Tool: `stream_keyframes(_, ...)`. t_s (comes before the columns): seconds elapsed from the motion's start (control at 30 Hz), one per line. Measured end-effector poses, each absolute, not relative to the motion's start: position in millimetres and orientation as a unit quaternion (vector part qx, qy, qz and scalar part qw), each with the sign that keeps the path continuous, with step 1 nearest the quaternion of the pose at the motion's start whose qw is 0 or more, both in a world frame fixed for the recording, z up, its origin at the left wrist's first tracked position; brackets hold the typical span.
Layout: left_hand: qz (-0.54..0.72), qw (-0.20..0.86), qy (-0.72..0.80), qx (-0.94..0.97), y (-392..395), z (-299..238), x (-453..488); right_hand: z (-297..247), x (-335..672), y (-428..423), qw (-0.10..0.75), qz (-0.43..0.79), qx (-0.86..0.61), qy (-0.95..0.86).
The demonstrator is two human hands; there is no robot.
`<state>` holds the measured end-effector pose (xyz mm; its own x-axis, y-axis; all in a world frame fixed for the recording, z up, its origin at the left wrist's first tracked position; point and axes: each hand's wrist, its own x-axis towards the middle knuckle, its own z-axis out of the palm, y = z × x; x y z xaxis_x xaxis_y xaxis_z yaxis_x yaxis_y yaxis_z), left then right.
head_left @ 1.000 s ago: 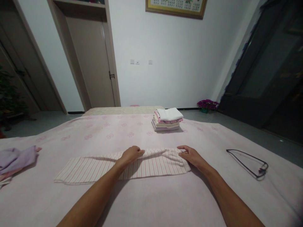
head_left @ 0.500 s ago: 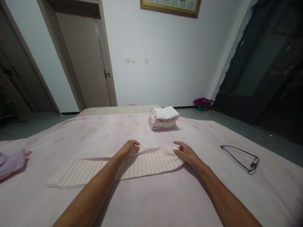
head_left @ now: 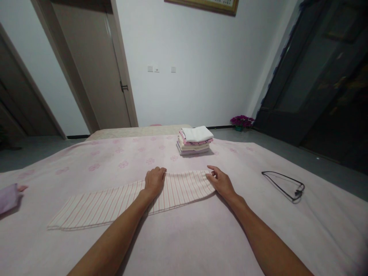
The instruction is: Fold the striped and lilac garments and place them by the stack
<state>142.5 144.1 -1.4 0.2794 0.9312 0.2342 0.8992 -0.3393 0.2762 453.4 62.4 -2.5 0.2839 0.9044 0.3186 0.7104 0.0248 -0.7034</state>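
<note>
A long folded cloth with pink and white stripes [head_left: 115,203] lies flat across the pink bedspread [head_left: 184,245]. My left hand [head_left: 154,181] rests on the cloth's middle, fingers together and curled over its far edge. At the cloth's right end sits my right hand [head_left: 220,182], thumb and bent fingers pinching the edge there. Both forearms reach in from the bottom of the view.
A stack of folded clothes [head_left: 194,140], white one on top, sits farther back on the bed. A black wire hanger [head_left: 283,184] lies to the right. A lilac garment [head_left: 8,195] shows at the left edge. Beyond are a door [head_left: 94,73] and potted flowers [head_left: 242,122].
The raised fold at the cloth's right end has been laid flat. Both hands stayed on the cloth, and the view has swung to the right.
</note>
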Motion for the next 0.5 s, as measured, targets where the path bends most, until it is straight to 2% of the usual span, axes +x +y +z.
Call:
stream_keyframes(0.2,0.181,-0.001,0.567,0.803,147,-9,140,3,447,58,0.35,0.054,-0.717,-0.6)
stream_keyframes(0.33,0.192,-0.017,0.566,0.801,148,-11,139,3,448,55,0.279,0.002,-0.73,-0.624)
stream_keyframes(0.5,0.226,-0.043,0.55,0.803,142,-7,139,8,447,46,0.224,-0.111,-0.716,-0.652)
